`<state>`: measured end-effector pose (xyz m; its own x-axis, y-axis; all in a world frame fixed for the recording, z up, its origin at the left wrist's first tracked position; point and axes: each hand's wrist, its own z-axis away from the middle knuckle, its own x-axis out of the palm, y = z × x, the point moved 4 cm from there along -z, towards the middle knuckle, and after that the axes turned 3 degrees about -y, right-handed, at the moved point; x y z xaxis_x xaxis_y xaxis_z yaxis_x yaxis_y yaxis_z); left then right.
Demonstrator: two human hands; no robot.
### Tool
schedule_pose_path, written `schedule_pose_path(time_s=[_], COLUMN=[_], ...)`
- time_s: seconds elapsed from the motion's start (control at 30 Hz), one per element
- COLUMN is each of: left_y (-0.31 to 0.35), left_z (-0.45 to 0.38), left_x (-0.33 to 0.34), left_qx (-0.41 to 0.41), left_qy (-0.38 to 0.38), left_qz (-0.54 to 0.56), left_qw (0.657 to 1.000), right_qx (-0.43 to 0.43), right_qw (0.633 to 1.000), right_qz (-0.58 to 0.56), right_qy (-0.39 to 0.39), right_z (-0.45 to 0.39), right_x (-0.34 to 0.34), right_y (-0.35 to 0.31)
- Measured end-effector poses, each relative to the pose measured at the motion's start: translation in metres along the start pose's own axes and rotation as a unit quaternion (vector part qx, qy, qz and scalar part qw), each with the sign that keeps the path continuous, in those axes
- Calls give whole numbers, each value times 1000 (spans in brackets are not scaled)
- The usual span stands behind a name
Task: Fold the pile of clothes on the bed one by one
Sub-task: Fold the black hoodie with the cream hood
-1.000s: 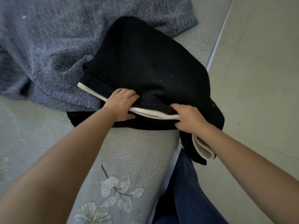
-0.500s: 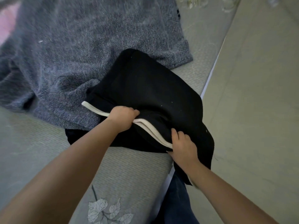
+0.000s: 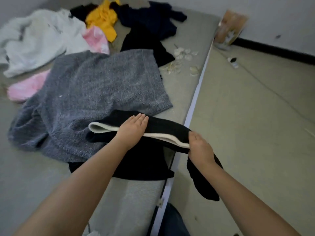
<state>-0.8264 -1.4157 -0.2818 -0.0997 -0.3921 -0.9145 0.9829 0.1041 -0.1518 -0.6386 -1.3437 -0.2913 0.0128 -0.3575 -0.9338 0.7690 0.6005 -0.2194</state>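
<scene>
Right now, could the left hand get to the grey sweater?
Probably yes. The left hand lies flat on the black garment, which overlaps the grey sweater; nothing lies between them.

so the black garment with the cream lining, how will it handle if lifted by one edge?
Probably floppy: the black garment sags between the left hand and right hand, and one end droops off the bed. It looks thick and lined, so likely heavyish and bulky. The knit should grip rather than slip.
</scene>
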Motion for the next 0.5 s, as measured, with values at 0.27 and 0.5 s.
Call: schedule_pose_path(time_s=[0.27,0.5], left_y=[42,97], left_z=[-33,-108], left_x=[-169,-306], left_qx=[13,67], left_qy=[132,233], left_qz=[-31,-66], left_qw=[991,968], right_qx=[42,89], right_qw=[983,965], right_qz=[112,125], right_qy=[139,213], right_z=[10,1], right_x=[-160,-270], right_y=[70,161])
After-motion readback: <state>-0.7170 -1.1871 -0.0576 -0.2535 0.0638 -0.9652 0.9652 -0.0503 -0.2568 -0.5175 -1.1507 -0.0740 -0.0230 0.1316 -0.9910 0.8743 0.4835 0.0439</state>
